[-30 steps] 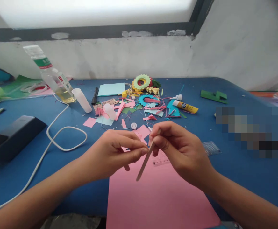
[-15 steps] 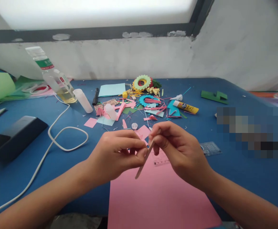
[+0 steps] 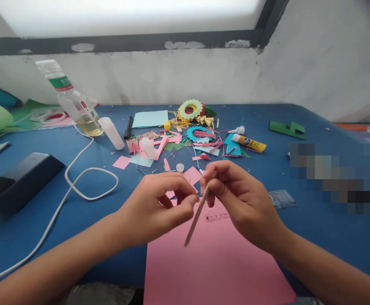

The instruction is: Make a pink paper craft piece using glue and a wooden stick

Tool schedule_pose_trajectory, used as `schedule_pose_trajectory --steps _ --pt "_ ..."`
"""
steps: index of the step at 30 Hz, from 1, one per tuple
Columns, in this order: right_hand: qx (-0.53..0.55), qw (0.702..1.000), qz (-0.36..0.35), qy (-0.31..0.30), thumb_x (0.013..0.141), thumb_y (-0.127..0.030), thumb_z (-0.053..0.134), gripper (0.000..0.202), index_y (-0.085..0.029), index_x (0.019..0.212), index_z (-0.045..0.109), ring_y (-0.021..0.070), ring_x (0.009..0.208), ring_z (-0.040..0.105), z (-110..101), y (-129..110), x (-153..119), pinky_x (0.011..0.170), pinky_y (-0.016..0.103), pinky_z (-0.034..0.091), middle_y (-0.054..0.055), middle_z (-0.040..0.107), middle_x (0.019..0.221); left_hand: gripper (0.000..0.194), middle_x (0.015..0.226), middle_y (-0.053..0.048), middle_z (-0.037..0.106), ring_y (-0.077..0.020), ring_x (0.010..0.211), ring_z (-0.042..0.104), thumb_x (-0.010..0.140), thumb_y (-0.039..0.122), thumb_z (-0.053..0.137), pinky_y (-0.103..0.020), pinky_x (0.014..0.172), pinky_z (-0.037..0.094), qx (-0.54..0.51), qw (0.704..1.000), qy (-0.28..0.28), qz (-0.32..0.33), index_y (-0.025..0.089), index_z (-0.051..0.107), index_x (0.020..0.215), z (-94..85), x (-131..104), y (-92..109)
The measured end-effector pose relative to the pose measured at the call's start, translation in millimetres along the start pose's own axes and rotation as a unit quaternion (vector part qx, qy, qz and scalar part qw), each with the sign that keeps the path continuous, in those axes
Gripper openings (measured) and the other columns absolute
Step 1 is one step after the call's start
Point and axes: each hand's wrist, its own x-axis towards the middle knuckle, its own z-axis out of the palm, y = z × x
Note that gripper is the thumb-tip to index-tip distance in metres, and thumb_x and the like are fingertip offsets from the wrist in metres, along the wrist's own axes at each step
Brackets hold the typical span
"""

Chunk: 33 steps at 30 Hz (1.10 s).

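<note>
The right hand (image 3: 238, 205) pinches the narrow strip (image 3: 197, 217), slanting down-left beside the left hand (image 3: 159, 207), fingers curled, grip unclear

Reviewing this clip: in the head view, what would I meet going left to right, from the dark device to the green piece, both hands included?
Dark device, white cylinder, left hand, thin stick, right hand, green piece.
</note>
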Motion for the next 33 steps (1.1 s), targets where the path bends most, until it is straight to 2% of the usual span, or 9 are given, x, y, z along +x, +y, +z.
schedule_pose_trajectory --steps 4,7,18,26,30,33 --pt "-0.025 1.000 -0.016 0.003 0.089 -0.012 0.044 0.014 -0.024 0.088 0.050 0.0053 0.058 0.051 0.4 -0.8 0.1 0.052 0.014 0.043 -0.005 0.051 0.070 0.010 0.069 0.000 0.058 -0.0089 0.057 0.054 0.076 0.022 0.058 -0.014 0.040 0.050 -0.069 0.995 -0.028 -0.059 0.014 0.063 0.073 -1.4 1.5 1.3" --pt "-0.044 0.999 -0.032 0.005 0.089 -0.010 0.043 0.015 -0.024 0.089 0.050 0.0052 0.059 0.051 0.4 -0.5 0.2 0.057 0.015 0.044 -0.005 0.052 0.069 0.010 0.068 0.001 0.056 -0.0070 0.053 0.053 0.075 0.023 0.061 -0.014 0.039 0.052 -0.114 0.990 -0.027 -0.081 0.015 0.065 0.072 -1.7 2.3 0.5" --pt "0.005 1.000 -0.015 0.001 0.089 -0.011 0.041 0.014 -0.022 0.085 0.050 0.0067 0.057 0.048 0.4 -1.7 0.3 0.050 0.018 0.042 -0.003 0.050 0.073 0.009 0.068 0.001 0.054 -0.0045 0.048 0.051 0.076 0.016 0.057 -0.013 0.036 0.052 -0.147 0.986 -0.023 -0.069 0.013 0.065 0.074 -0.8 2.6 3.2" --pt "0.099 0.995 -0.008 -0.006 0.092 -0.022 0.045 0.007 -0.023 0.089 0.051 0.0061 0.056 0.048 -2.2 -0.2 1.4 0.051 0.018 0.043 -0.003 0.049 0.076 0.011 0.062 0.003 0.048 -0.0040 0.047 0.047 0.078 0.020 0.055 -0.012 0.038 0.049 -0.107 0.992 0.033 -0.066 0.013 0.057 0.070 -4.2 5.6 -0.8" --pt "0.134 0.991 -0.001 -0.012 0.091 -0.024 0.047 0.005 -0.024 0.089 0.052 0.0057 0.056 0.048 -3.7 -0.9 1.3 0.051 0.016 0.044 -0.004 0.050 0.076 0.022 0.060 0.003 0.047 -0.0065 0.051 0.049 0.085 0.030 0.045 -0.015 0.041 0.047 -0.057 0.993 0.061 -0.082 0.015 0.048 0.068 -7.0 6.1 -6.1" --pt "0.143 0.990 0.005 -0.011 0.091 -0.025 0.048 0.005 -0.024 0.088 0.052 0.0059 0.056 0.048 -4.1 -1.1 1.7 0.051 0.016 0.045 -0.003 0.050 0.076 0.032 0.053 0.004 0.043 -0.0055 0.047 0.043 0.087 0.031 0.039 -0.015 0.042 0.040 0.007 0.993 0.091 -0.081 0.016 0.042 0.059 -9.3 8.5 -9.6"
